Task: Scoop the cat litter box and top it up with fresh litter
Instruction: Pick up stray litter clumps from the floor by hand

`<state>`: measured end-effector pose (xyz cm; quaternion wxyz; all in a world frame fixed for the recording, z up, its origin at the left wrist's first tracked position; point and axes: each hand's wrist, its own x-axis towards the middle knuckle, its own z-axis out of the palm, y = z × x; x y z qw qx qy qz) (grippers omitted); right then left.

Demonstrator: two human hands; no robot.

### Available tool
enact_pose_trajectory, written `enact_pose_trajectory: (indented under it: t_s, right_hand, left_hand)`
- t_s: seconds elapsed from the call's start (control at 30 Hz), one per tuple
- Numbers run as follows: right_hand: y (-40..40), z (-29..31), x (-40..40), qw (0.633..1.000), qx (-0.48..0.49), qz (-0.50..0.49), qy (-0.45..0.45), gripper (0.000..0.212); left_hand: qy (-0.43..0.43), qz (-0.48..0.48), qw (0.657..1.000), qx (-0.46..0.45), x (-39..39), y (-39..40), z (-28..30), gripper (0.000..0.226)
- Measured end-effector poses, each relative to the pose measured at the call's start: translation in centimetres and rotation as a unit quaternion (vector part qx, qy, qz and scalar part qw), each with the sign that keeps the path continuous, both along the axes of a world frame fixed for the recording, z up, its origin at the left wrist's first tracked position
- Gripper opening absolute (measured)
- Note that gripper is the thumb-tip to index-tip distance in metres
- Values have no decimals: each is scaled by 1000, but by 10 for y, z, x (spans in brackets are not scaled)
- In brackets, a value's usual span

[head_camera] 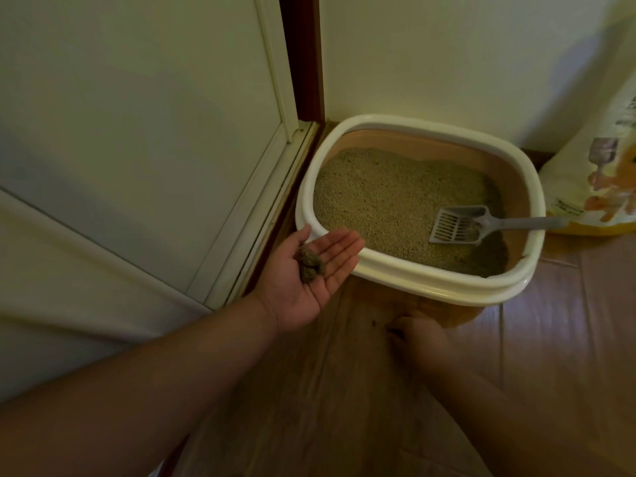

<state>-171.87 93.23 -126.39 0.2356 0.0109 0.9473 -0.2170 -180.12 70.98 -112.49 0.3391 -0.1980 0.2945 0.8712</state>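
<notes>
— Left hand (311, 273): how was it held?
— Palm up, fingers straight, just outside the near-left corner of the litter box (418, 284). A dark clump of litter (310, 263) was carried loose on the palm, with no finger curled over it.

— And the right hand (418, 339)?
— It was lowered to the wooden floor (550, 339) in front of the box, knuckles up, fingers bent downward. Whether anything was pinched could not be told.

— Where was the scoop (457, 224) seen?
— It was laid on the litter (389, 201) near the box's right side, its handle propped over the right rim. A litter bag (599, 187) was stood against the wall just beyond that rim.
</notes>
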Motion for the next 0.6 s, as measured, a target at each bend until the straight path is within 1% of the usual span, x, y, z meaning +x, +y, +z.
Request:
enact_pose_trajectory:
  t_s: [0.1,0.27,0.43,0.53,0.6]
  right_hand:
    - [-1,-2,-3,1000,5,-4,-8,21]
    - [-9,-2,-17,999,-14,-52,5,14]
    - [-27,-7,-17,998,-37,-35,31,17]
    - [-33,-10,-15,998,-29,-32,51,13]
    - [-36,-6,-15,998,-17,-23,47,5]
  left_hand:
    - [-1,3,1000,2,-1,0,0,56]
    - [-3,7,1000,2,-1,0,1,56]
    - [-7,4,1000,7,-1,1,-1,56]
    - [-8,4,1000,7,0,1,0,56]
    - [-8,5,1000,10,0,1,0,56]
